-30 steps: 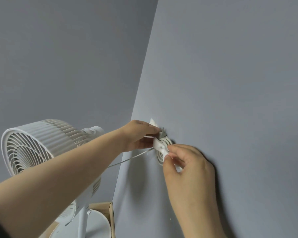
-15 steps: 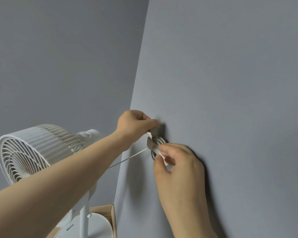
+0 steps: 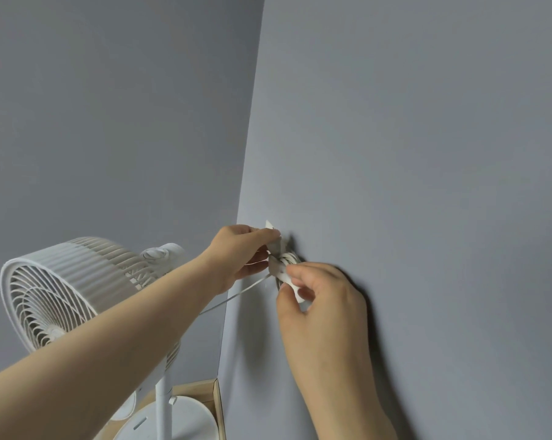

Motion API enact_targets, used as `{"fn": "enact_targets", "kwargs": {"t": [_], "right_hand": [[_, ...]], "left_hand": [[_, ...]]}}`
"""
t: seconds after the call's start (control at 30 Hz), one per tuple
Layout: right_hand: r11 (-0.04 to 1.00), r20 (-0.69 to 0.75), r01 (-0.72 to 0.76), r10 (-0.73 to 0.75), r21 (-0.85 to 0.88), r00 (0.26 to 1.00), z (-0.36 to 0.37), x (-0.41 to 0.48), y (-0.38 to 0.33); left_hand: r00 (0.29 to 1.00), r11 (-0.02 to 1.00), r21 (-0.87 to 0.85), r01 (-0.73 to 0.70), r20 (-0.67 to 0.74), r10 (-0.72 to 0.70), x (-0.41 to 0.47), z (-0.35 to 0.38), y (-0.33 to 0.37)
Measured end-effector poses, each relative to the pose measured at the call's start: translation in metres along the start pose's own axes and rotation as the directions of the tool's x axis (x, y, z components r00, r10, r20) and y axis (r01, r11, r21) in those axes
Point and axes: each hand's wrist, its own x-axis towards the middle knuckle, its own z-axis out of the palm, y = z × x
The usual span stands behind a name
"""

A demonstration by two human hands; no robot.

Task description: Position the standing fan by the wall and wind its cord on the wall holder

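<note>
White cord (image 3: 236, 295) runs taut from behind the standing fan (image 3: 74, 290) up and to the right to the wall holder (image 3: 282, 262), where several turns are already wound. The cord looks thin, light and flexible; best gripped close to the holder. The left hand (image 3: 239, 255) pinches the holder's upper tab. The right hand (image 3: 319, 300) grips the cord's white end piece. The fan stands in the corner, head facing left.

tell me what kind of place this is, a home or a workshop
Probably a room corner in a home: two plain grey painted walls meet here, a white plastic standing fan stands beside them, and a small white cord holder is fixed to the wall.
</note>
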Motion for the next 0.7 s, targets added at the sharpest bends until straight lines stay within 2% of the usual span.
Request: {"fn": "enact_targets", "kwargs": {"t": [0.27, 0.4, 0.5, 0.63, 0.7], "right_hand": [[0.999, -0.007, -0.013, 0.014, 0.046, 1.000, 0.000, -0.002, 0.000], [0.999, -0.017, 0.001, 0.000, 0.048, 1.000, -0.001, -0.001, -0.002], [0.999, -0.003, -0.012, 0.012, 0.050, 1.000, -0.003, -0.002, 0.000], [0.998, 0.004, -0.019, 0.019, 0.059, 1.000, -0.007, -0.007, 0.000], [0.995, -0.017, -0.029, 0.031, 0.090, 0.999, -0.012, -0.010, -0.003]], "left_hand": [[0.999, 0.998, -0.056, 0.004, 0.046, -0.001, 0.003, -0.007, -0.005], [1.000, 0.998, -0.069, -0.008, -0.008, 0.007, 0.002, -0.013, -0.005], [0.993, 0.996, -0.057, -0.069, -0.102, 0.063, -0.005, -0.018, -0.006], [0.980, 0.987, -0.038, -0.156, -0.134, 0.150, -0.031, -0.025, -0.007], [0.961, 0.976, 0.034, -0.217, -0.167, 0.220, -0.048, -0.029, -0.012]]}}
